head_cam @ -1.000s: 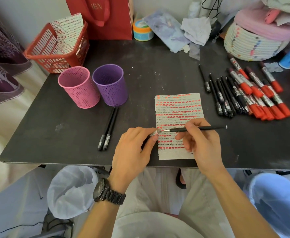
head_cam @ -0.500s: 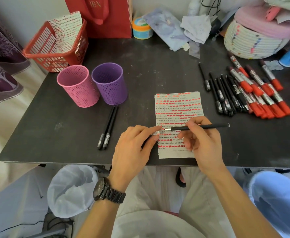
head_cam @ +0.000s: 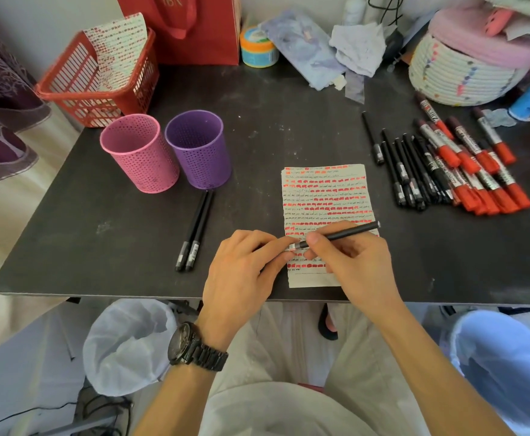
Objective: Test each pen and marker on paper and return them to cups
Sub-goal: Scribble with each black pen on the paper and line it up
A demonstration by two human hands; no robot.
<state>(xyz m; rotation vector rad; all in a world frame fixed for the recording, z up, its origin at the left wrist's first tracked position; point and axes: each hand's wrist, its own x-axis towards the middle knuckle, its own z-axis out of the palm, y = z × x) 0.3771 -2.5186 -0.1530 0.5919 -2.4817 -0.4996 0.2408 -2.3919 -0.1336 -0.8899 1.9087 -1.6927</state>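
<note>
A sheet of paper (head_cam: 326, 190) full of red and black test marks lies on the dark table (head_cam: 273, 121). My right hand (head_cam: 355, 262) grips a thin black pen (head_cam: 348, 231) above the paper's lower part. My left hand (head_cam: 245, 272) pinches the pen's cap end (head_cam: 292, 247) at the paper's left edge. A pink cup (head_cam: 138, 152) and a purple cup (head_cam: 197, 149) stand at the left. Two black pens (head_cam: 194, 231) lie in front of the purple cup. Several black pens (head_cam: 405, 171) and red markers (head_cam: 477, 171) lie at the right.
A red basket (head_cam: 78, 92) with a marked sheet stands at the back left, a red bag (head_cam: 194, 26) behind it. A woven basket (head_cam: 458, 67), cloths and a small tub (head_cam: 257, 48) crowd the back. A lined bin (head_cam: 128, 344) sits under the table's front edge.
The pen's far end has tilted up a little and my right hand has slid closer to my left, so both hands now meet at the pen's cap end.
</note>
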